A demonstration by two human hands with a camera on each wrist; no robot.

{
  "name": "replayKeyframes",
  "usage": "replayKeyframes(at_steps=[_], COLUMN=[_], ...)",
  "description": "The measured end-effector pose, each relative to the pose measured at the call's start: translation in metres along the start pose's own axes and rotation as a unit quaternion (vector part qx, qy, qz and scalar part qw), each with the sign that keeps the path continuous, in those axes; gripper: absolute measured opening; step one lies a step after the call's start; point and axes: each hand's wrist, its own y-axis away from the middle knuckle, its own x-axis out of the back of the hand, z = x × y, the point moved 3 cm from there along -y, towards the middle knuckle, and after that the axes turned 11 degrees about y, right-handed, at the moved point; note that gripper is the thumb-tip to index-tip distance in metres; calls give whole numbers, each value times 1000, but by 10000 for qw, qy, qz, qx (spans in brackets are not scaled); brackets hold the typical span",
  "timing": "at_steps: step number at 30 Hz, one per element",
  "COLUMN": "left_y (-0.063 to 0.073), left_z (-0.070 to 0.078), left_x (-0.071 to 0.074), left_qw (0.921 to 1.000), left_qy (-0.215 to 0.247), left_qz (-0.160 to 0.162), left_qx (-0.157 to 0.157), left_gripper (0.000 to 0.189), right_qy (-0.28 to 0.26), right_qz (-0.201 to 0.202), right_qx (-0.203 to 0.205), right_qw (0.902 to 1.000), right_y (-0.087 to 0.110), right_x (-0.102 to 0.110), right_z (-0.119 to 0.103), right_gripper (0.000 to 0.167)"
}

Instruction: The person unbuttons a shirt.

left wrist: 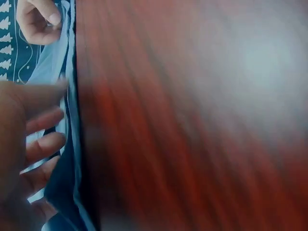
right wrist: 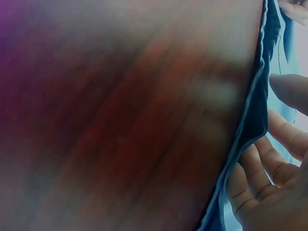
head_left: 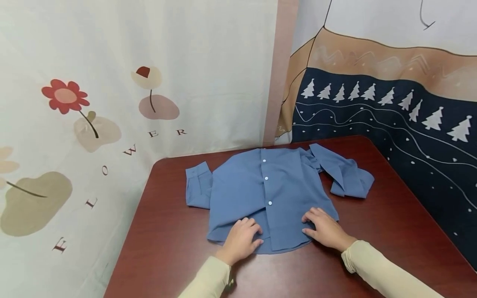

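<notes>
A blue button-up shirt (head_left: 238, 186) lies spread on the table, front up, with white buttons down its placket and its hem toward me. My left hand (head_left: 242, 240) is over the hem left of the placket, fingers loosely bent and thumb apart from them. At the hem's right corner, my right hand (head_left: 326, 229) rests on the cloth with its fingers spread. In the right wrist view the fingers (right wrist: 284, 168) lie along the hem edge without closing round it. The left wrist view shows the thumb (left wrist: 43, 96) clear of the cloth.
The reddish-brown table (head_left: 160, 244) has rounded far corners. Its far edge meets a pale curtain (head_left: 208, 74) printed with flowers, and a dark cloth (head_left: 335, 111) with white trees hangs along the right. Both shirt sleeves lie folded, the right sleeve (head_left: 346, 174) reaching farther out.
</notes>
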Motion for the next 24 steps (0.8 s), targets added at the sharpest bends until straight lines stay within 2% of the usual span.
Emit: replayKeyframes(at_steps=[4, 7, 10, 17, 21, 24], left_y=[-3, -3, -1, 4, 6, 7], left_z=[4, 6, 7, 13, 16, 16], left_x=[-2, 1, 4, 13, 15, 15], left_qw=[9989, 9989, 9997, 9941, 9909, 9891], left_qy=[-67, 19, 98, 265, 463, 734], left_qz=[383, 389, 86, -1025, -1248, -1276], left_qx=[-258, -252, -183, -218, -212, -101], left_gripper=[12, 14, 13, 17, 17, 16], right_qy=[9, -10, -53, -91, -117, -249], right_qz=[-21, -53, -97, -197, -195, -187], right_qx=[-51, -55, -31, -21, 6, 19], right_qw=[10000, 10000, 9999, 9998, 9997, 9995], right_y=[0, 0, 0, -1, -2, -4], right_x=[0, 1, 2, 1, 2, 2], right_z=[0, -1, -3, -2, -1, 1], right_gripper=[23, 22, 22, 22, 22, 20])
